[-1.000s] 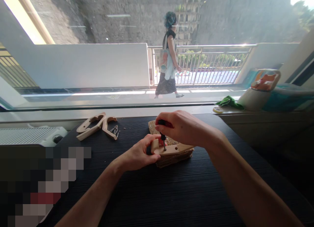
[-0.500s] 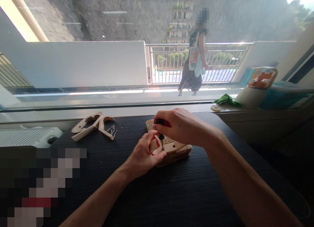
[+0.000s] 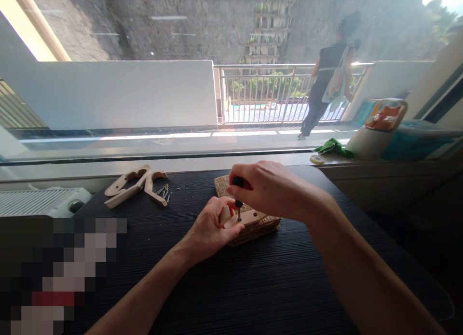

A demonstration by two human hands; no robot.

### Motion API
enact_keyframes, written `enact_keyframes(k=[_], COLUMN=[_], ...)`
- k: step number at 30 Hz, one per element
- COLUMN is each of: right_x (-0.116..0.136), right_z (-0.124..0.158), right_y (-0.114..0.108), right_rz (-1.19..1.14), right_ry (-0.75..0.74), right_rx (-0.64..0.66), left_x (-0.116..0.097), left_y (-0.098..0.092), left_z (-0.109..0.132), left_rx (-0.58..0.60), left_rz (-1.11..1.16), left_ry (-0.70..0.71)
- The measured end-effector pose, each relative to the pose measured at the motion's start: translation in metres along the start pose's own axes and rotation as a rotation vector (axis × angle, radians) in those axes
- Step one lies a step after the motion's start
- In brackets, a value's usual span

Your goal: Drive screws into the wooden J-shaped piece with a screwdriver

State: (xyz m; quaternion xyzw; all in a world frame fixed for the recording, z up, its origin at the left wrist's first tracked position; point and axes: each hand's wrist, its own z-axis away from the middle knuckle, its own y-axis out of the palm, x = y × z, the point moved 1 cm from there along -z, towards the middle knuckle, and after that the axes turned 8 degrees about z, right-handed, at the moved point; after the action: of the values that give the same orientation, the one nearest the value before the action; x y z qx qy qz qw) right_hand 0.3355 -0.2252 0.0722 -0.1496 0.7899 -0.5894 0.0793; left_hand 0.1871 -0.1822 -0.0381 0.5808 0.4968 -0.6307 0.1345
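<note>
The wooden piece [image 3: 248, 218] looks light and hard, best held by its end. The left hand [image 3: 210, 223] pinches it there; the right hand's [image 3: 266, 186] fingers grip the screwdriver [image 3: 238, 203].

Toward the desk's [image 3: 202, 286] far edge: one left hand [image 3: 213, 224], one right hand [image 3: 265, 186], one screwdriver [image 3: 238, 203], one block [image 3: 255, 232], one wooden piece [image 3: 248, 218] showing two holes [image 3: 255, 214]. By the far left corner: at least two loose pieces [image 3: 157, 198] and several screws [image 3: 165, 193], too bunched to count. Beyond the far right corner: one cloth [image 3: 334, 147], one disc [image 3: 317, 159].
</note>
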Motion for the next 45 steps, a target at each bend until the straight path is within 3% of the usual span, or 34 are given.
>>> enact_keyframes(k=[5, 17, 24, 31, 37, 45], right_x=[0.005, 0.003, 0.008, -0.01, 0.001, 0.002], right_z=[0.006, 0.001, 0.005, -0.003, 0.001, 0.003], right_y=[-0.007, -0.003, -0.006, 0.001, -0.004, -0.006], right_rz=[-0.095, 0.011, -0.119, -0.08, 0.026, -0.168], right_ry=[-0.078, 0.001, -0.121, -0.031, -0.012, -0.138], right_rx=[0.026, -0.033, 0.053, -0.001, -0.014, 0.047], left_x=[0.006, 0.003, 0.002, 0.002, 0.0, 0.001], left_y=[0.0, 0.0, 0.001, -0.001, -0.001, -0.001], left_z=[-0.001, -0.002, 0.0, 0.0, -0.001, 0.0], left_rx=[-0.014, 0.005, 0.013, 0.009, 0.001, -0.005], left_rz=[0.014, 0.038, 0.073, 0.031, 0.038, 0.037], left_ry=[0.032, 0.019, 0.0, 0.04, 0.021, 0.045])
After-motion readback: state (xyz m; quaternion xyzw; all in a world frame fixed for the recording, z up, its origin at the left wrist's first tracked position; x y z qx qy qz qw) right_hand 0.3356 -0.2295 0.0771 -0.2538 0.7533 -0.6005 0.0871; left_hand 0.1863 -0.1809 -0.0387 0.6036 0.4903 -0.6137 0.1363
